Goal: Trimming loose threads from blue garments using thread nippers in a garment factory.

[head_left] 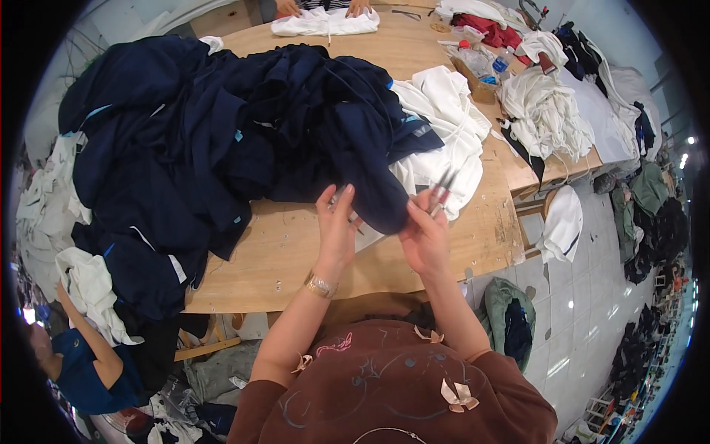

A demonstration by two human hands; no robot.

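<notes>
Pale wooden table (266,275). Clock read from its middle: navy garment heap (170,133), nine o'clock to centre; white cloth (455,140), three; white garment (318,24), twelve; box (482,90) holding bottles (504,61), two.

No lettering or numbers can be read. A small light-blue tag (238,136) on the heaped dark navy fabric garments (200,111), a narrow white strip (177,268) lower down, and a clear plastic bottle's blue band (500,66) are too small to make out.
</notes>
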